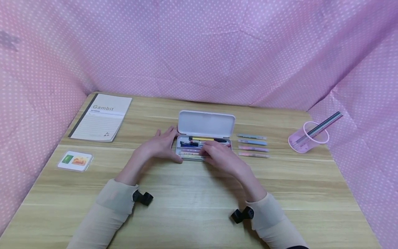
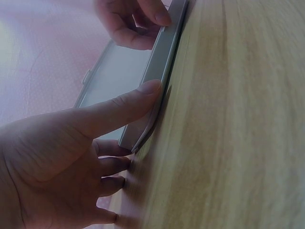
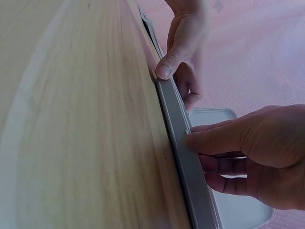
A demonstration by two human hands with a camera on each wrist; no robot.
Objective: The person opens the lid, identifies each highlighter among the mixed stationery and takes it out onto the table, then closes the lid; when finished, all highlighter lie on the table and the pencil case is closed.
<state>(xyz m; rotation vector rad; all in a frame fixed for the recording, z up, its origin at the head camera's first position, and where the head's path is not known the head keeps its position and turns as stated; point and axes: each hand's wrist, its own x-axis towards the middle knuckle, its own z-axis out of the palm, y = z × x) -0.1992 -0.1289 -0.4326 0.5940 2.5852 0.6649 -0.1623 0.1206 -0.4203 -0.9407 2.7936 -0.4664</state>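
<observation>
A white metal pencil case (image 1: 178,152) lies on the table, its lid (image 1: 206,123) raised at the back. Inside, a yellow-and-black pen (image 1: 199,138) and several dark pens fill the rear part, with pale highlighter-like pens (image 1: 189,154) in front. My left hand (image 1: 161,145) holds the case's left end, thumb (image 2: 150,87) against the front wall and the other fingers spread around the corner. My right hand (image 1: 222,156) reaches into the case over the pale pens. Its thumb (image 3: 193,141) is at the front rim; the fingertips are hidden behind the wall, so I cannot tell what they hold.
Right of the case, several pastel pens (image 1: 252,142) lie in a column. Farther right, a pink mesh pen cup (image 1: 298,141) leans over, holding dark pencils (image 1: 323,125). At left are a notebook (image 1: 102,119) and a clear-edged card case (image 1: 75,161). Pink dotted cloth (image 1: 205,52) surrounds the table.
</observation>
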